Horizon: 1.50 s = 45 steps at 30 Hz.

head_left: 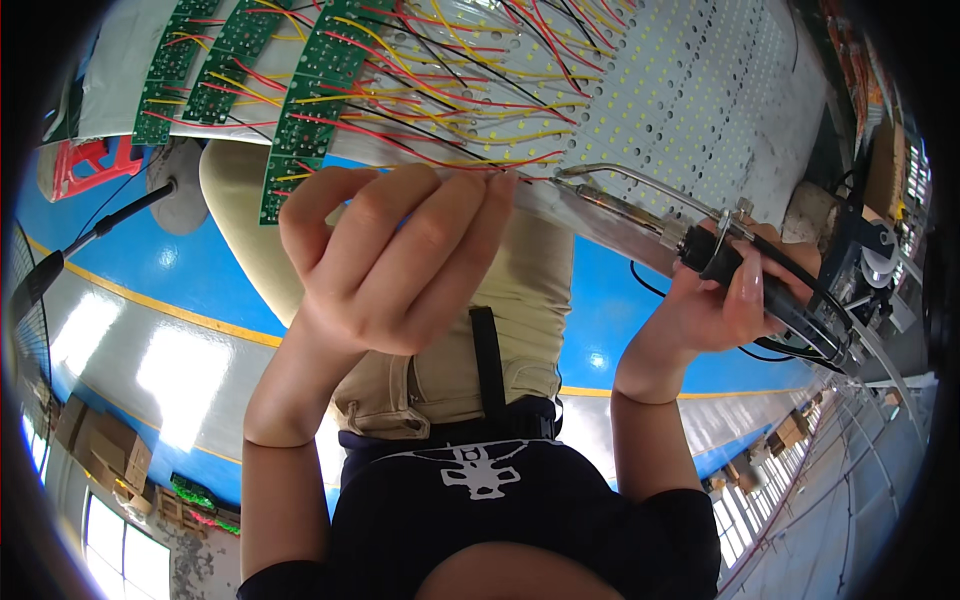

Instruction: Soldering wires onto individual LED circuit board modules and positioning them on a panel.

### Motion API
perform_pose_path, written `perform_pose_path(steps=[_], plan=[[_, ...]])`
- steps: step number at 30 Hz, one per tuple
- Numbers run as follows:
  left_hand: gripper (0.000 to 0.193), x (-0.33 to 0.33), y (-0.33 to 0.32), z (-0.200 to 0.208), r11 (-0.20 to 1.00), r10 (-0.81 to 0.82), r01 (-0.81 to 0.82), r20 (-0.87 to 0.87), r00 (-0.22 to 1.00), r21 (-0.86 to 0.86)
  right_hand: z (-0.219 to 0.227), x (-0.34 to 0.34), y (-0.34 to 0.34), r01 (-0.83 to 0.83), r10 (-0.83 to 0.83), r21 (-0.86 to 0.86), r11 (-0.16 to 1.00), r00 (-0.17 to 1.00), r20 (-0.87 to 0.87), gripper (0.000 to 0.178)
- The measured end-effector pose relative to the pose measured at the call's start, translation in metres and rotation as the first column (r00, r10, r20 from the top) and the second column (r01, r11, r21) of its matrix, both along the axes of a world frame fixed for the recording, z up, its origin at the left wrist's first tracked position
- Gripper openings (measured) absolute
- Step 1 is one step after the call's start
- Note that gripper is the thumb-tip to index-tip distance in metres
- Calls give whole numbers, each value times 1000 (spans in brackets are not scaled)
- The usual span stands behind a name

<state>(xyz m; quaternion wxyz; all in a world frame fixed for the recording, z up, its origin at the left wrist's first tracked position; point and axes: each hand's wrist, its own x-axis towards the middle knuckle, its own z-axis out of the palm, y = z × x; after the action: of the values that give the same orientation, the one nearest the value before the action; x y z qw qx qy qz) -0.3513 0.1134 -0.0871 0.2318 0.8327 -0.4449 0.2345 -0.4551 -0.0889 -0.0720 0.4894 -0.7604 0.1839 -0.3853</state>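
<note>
My left hand [395, 250] is closed in a pinch at the near edge of the white LED panel [700, 100]. A thin red wire [535, 179] shows at its fingertips. My right hand [700, 305] is wrapped round the black handle of a soldering iron [622, 208]. A thin curved metal tube [640, 176] is clamped along the iron and runs to its tip, which is at the panel's edge, close to the wire end. Red, yellow and black wires [450, 90] join the panel to the nearest green circuit board [312, 105], partly behind my left hand.
Two more green circuit boards [232, 65] [172, 75] lie at the far left. A metal stand with black cables [875, 250] is at the right. A fan [32, 285] and a red plastic frame [95, 168] are at the left, with cardboard boxes [112, 445] beyond.
</note>
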Motion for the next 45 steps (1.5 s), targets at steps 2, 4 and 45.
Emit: perform_pose_path(steps=[2, 4, 45], plan=[[25, 1, -1, 1, 1000, -3, 3, 5, 1000, -4, 0, 1, -1, 38, -38, -20, 999, 999, -1, 28], [24, 1, -3, -1, 1000, -4, 4, 9, 1000, -5, -2, 1, -4, 73, -74, -38, 997, 997, -3, 27], [21, 3, -3, -7, 998, 24, -17, 114, 993, -54, -13, 1, -8, 65, -61, -50, 997, 996, 65, 20]])
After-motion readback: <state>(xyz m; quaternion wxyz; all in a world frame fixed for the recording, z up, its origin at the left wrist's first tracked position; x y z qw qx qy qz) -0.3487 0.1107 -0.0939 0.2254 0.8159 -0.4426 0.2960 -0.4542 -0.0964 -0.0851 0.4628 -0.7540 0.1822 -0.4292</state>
